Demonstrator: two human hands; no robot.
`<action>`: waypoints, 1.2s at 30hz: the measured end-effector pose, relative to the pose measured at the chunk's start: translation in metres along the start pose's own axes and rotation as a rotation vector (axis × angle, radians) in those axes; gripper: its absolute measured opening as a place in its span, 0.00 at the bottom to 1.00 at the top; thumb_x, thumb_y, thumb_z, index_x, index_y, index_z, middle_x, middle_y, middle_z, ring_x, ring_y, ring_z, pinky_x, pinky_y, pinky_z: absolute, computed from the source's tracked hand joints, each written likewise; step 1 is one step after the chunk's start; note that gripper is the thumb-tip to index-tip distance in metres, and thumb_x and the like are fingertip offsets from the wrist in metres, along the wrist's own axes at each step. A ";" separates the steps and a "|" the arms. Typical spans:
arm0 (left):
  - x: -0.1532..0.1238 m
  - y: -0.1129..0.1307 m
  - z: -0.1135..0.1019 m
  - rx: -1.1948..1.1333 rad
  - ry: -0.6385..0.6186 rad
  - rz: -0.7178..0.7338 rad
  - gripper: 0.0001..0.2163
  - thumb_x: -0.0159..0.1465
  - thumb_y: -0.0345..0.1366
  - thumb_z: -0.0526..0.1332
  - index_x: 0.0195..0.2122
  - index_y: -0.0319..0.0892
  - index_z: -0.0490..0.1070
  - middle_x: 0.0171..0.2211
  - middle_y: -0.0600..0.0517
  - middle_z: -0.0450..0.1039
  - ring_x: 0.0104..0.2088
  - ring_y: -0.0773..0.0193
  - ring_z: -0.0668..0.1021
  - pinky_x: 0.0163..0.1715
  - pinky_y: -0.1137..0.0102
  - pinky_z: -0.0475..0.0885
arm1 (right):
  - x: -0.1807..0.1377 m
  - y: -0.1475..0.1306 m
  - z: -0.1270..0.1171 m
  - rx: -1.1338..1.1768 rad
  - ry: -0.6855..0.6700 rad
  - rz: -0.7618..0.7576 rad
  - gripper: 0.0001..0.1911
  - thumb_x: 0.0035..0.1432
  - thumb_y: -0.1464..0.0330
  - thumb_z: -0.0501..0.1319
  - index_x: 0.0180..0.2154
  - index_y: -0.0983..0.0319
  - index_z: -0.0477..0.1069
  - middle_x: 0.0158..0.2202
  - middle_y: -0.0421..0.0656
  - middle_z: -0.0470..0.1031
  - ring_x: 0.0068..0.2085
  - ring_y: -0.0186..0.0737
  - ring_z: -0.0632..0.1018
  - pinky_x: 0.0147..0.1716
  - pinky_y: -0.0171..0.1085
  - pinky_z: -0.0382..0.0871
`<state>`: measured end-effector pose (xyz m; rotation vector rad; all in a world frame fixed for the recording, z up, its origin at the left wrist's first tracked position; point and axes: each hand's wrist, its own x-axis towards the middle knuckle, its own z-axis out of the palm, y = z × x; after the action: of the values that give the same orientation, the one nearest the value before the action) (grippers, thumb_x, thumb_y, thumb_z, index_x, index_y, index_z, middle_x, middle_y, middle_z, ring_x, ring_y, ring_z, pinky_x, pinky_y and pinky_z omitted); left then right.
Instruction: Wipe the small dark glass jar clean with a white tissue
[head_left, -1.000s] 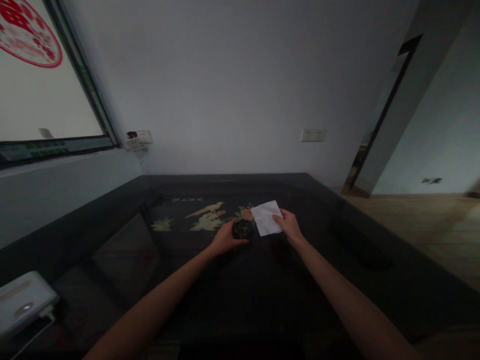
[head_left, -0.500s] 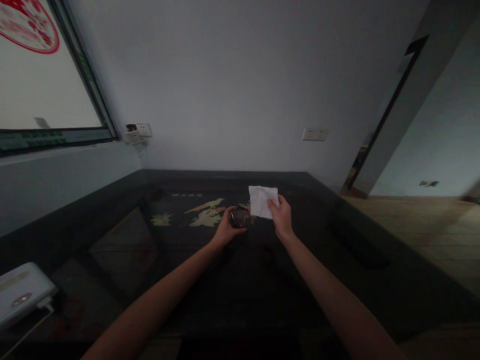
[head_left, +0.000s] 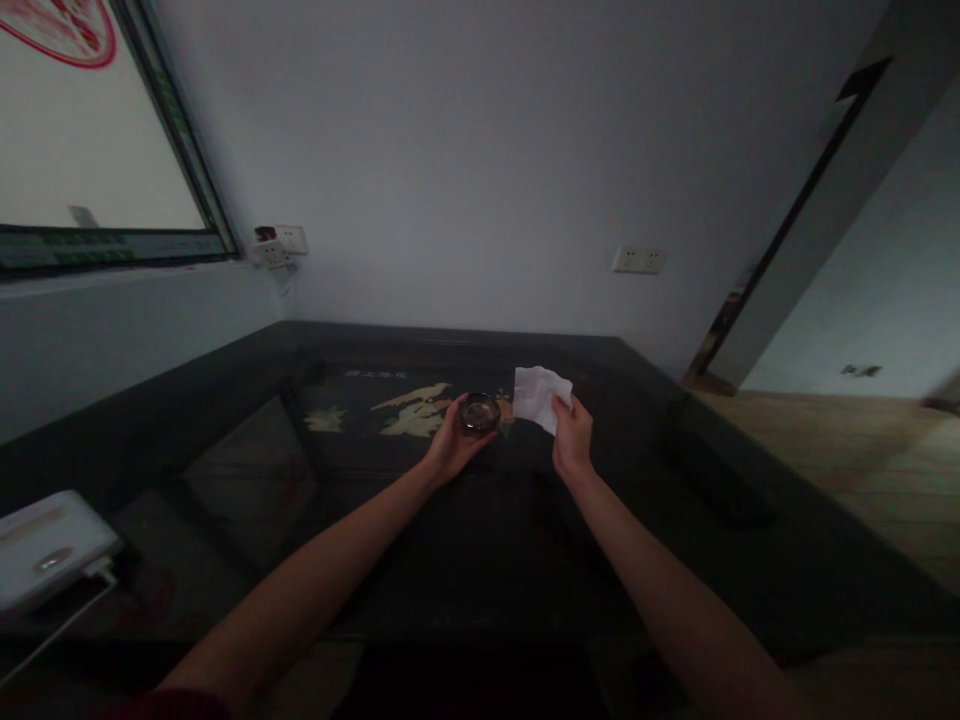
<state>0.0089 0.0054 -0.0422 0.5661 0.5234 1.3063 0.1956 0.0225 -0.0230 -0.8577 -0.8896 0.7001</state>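
My left hand [head_left: 448, 450] is wrapped around a small dark round glass cup [head_left: 479, 413], held just above the dark glass-topped table [head_left: 420, 540]. My right hand [head_left: 572, 438] pinches a crumpled white tissue [head_left: 540, 394] to the right of the cup. The tissue stands up from my fingers and does not touch the cup. Both hands are over the table's middle, near a pale bird-and-plant picture [head_left: 409, 412] under the glass.
A white device with a cable [head_left: 51, 548] lies at the table's near left. A window [head_left: 75, 150] and wall sockets [head_left: 279, 245] are on the left, another socket [head_left: 639, 260] on the far wall. A doorway and wooden floor [head_left: 862, 450] lie to the right.
My left hand has lifted the cup off the table and tilted it. My right hand has bunched the flat tissue and raised it beside the cup. The view has tilted up a little.
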 end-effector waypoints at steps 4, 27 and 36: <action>0.000 -0.004 -0.001 0.072 -0.015 0.044 0.20 0.66 0.44 0.57 0.59 0.54 0.60 0.50 0.47 0.73 0.42 0.55 0.80 0.47 0.54 0.73 | -0.014 -0.020 0.000 -0.213 -0.195 -0.313 0.16 0.55 0.68 0.57 0.45 0.62 0.76 0.47 0.48 0.79 0.49 0.45 0.77 0.52 0.47 0.67; 0.000 -0.006 0.001 -0.035 -0.109 -0.076 0.21 0.69 0.47 0.48 0.44 0.37 0.74 0.41 0.44 0.79 0.49 0.55 0.77 0.54 0.61 0.67 | -0.074 -0.016 0.024 -0.882 -0.965 -0.533 0.14 0.60 0.75 0.54 0.47 0.66 0.68 0.45 0.55 0.76 0.50 0.49 0.75 0.60 0.53 0.58; 0.002 -0.008 0.005 0.020 -0.008 -0.102 0.20 0.71 0.42 0.46 0.43 0.34 0.74 0.35 0.44 0.79 0.45 0.56 0.79 0.52 0.64 0.69 | -0.078 0.004 0.034 -0.607 -0.817 -0.180 0.19 0.57 0.72 0.57 0.51 0.66 0.64 0.46 0.52 0.76 0.47 0.47 0.78 0.47 0.44 0.71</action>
<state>0.0185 0.0057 -0.0432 0.5543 0.5521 1.2026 0.1297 -0.0277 -0.0432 -1.0095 -1.9570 0.6272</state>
